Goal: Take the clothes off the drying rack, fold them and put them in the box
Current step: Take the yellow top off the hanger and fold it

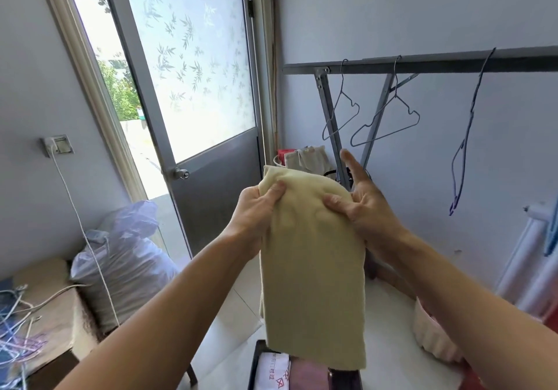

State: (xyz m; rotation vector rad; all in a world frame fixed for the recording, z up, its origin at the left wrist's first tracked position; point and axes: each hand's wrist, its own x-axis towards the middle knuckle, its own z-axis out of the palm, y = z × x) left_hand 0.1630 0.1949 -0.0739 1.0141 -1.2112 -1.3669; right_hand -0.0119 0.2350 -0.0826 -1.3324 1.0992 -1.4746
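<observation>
— Pale yellow, soft cloth, folded long (314,268), hanging in the air in front of the body, above the dark box (256,365) at the bottom edge. Being held at the top by both hands.

— And the left hand (256,211), doing what?

— Gripping the upper left corner of the pale yellow cloth, thumb pressing on the front, other fingers curled behind, hidden by the fabric.

— The right hand (359,199)?

— Pinching the upper right edge with the thumb on the front. Index finger (351,163) pointing up straight, apart from the cloth. Other fingers going behind the fabric, not possible to tell how.

— Inside the dark box?

— Lying already a white folded piece with red print (274,371) and a pink piece (308,374) beside it, partly covered by the hanging cloth's lower end.

— And the grey metal drying rack (422,63)?

— Standing behind by the wall, carrying only bare wire hangers: two grey ones (383,117) and a purple one (465,135) hanging well apart to the right.

— On the left side?

— Grey door with frosted leaf-pattern glass (193,72) standing open, a full white plastic bag (120,256) on the floor near it, and a heap of loose wire hangers (15,329) at the left edge.
</observation>
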